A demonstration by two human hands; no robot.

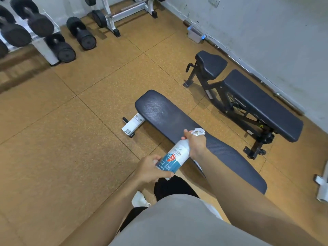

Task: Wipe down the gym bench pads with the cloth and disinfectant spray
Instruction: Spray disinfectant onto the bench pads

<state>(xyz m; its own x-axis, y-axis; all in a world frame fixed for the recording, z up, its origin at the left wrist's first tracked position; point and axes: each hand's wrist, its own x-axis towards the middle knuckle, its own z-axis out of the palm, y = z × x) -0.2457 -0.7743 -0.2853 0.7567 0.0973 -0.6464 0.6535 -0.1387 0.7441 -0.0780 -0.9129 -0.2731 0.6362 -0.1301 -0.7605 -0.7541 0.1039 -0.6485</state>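
A flat bench with a dark textured pad [170,116] lies diagonally on the floor in front of me; its far end shows a lighter, damp-looking patch. A white and blue disinfectant spray bottle [174,158] is held over the pad's near half, nozzle pointing away. My right hand [194,142] grips the bottle's neck and white trigger head. My left hand [152,172] grips the bottle's base, with a bit of white showing under its fingers. I see no cloth clearly.
A second, adjustable black bench [255,98] stands to the right along the white wall. Dumbbells [80,33] and a white rack [44,48] are at the back left, a barbell stand [127,13] at the back. Cork-coloured floor tiles surround the benches.
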